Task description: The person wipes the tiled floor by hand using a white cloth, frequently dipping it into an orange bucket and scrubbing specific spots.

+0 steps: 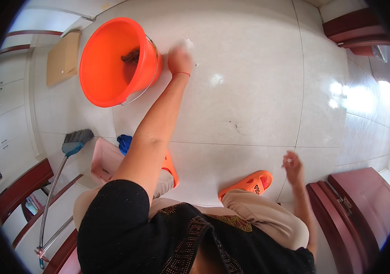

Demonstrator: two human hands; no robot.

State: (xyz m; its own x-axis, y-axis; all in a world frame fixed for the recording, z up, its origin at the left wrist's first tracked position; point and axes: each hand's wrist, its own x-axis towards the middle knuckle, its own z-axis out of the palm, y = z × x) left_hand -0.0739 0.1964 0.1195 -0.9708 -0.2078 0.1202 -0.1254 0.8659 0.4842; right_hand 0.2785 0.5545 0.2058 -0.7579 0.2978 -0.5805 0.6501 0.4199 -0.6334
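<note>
My left hand [180, 59] is stretched far forward, low over the pale tiled floor [250, 100], just right of an orange bucket [101, 68]. Its fingers are smeared by motion, and a small whitish patch shows at their tips; I cannot make out whether they hold anything. The bucket has a wire handle [145, 91] hanging down its side, and a dark brown clump [132, 56] lies inside it. Back near my right knee, my right hand [293, 166] hangs in the air with its fingers loosely apart, holding nothing.
Small dark specks [234, 125] mark the floor ahead of my orange slippers [252, 182]. On my left are a broom [73, 142], a pink dustpan or bin [106, 157], something blue [124, 143] and a cardboard piece [63, 58]. Dark red furniture [364, 201] stands on the right.
</note>
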